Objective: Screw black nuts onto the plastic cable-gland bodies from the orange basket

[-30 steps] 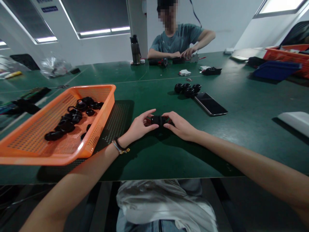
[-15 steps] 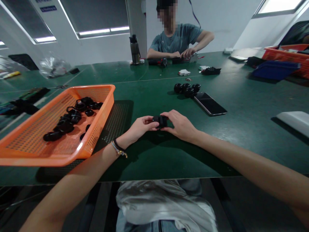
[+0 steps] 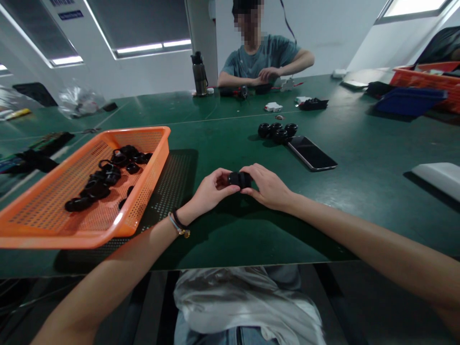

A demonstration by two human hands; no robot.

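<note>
Between my two hands is a small black cylindrical part (image 3: 239, 179) with a groove around its middle, held sideways just above the green table. My left hand (image 3: 212, 191) pinches its left end between thumb and fingers. The right end sits in the closed fingertips of my right hand (image 3: 268, 187). To the left, an orange basket (image 3: 163, 148) holds several similar black parts (image 3: 108, 173), some with loops. Beyond my hands stands a cluster of round black parts (image 3: 280, 135), touching or nearly touching a phone (image 3: 312, 153) that lies face up.
Across the green table (image 3: 215, 239) sits a person (image 3: 262, 62) with both hands near a power tool (image 3: 240, 92). A dark bottle (image 3: 199, 74) stands beside them. At right are a blue bin (image 3: 411, 102), a red basket (image 3: 431, 79) and a white object (image 3: 438, 179).
My left thumb and fingers have shifted on the black part, showing more of its left end. My right hand keeps its hold. Across the table, the person's hand has moved left.
</note>
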